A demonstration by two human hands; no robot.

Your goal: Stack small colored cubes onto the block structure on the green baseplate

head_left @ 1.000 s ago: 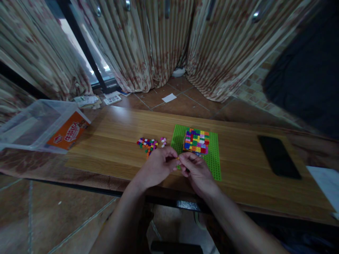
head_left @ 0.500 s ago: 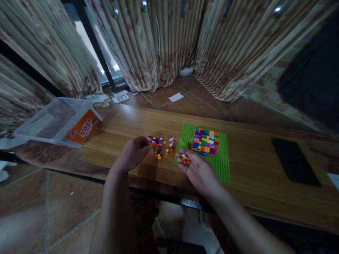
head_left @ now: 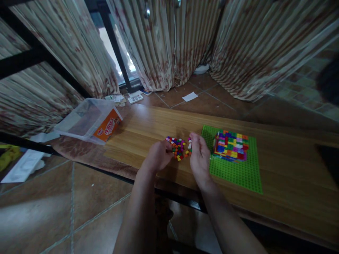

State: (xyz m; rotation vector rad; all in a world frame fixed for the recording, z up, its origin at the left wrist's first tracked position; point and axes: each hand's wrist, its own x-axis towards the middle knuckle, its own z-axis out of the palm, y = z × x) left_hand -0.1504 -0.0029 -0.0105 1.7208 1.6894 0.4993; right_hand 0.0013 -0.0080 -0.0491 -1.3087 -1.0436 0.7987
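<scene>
A pile of small coloured bricks (head_left: 178, 148) lies on the wooden table (head_left: 148, 127). My left hand (head_left: 158, 159) rests at the pile's left edge, fingers curled in against the bricks. My right hand (head_left: 200, 155) is at the pile's right side, back turned up and fingers bent down over the bricks. What either hand holds is hidden. Just right of my right hand lies a green baseplate (head_left: 238, 174), with a many-coloured brick block (head_left: 231, 144) built on its far part.
A clear plastic box with an orange label (head_left: 91, 120) lies on its side at the table's left end. A dark flat object (head_left: 329, 158) sits at the right edge. Striped curtains (head_left: 164, 46) hang behind, and papers (head_left: 25, 165) lie on the tiled floor.
My right hand, which lay palm up with small bricks in it, has turned over and moved left to the pile. My left hand stays by the pile. The view has swung left.
</scene>
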